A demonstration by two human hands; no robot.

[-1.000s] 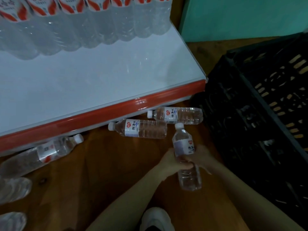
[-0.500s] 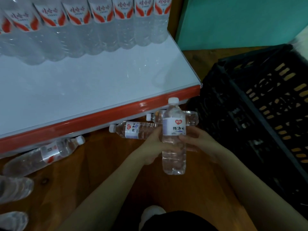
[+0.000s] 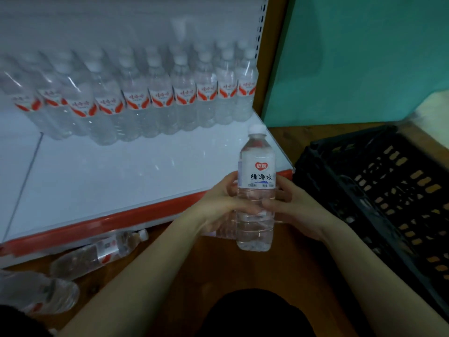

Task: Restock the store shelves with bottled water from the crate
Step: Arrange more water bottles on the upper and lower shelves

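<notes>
The left hand [image 3: 218, 205] and right hand [image 3: 294, 207] curled their fingers round an upright water bottle [image 3: 257, 195], held between them over the shelf's [image 3: 121, 171] red edge. Beyond stood a bottle row [image 3: 158, 100], and to the right was the black crate [image 3: 388, 190]. Pushed in carelessly, the bottle could likely knock that row over like dominoes.

Bare left forearm [image 3: 145, 273], bare right forearm [image 3: 364, 271], and black-clad knee [image 3: 252, 314].

Single head view, looking forward-down, close over shelf [image 3: 121, 181]
</notes>
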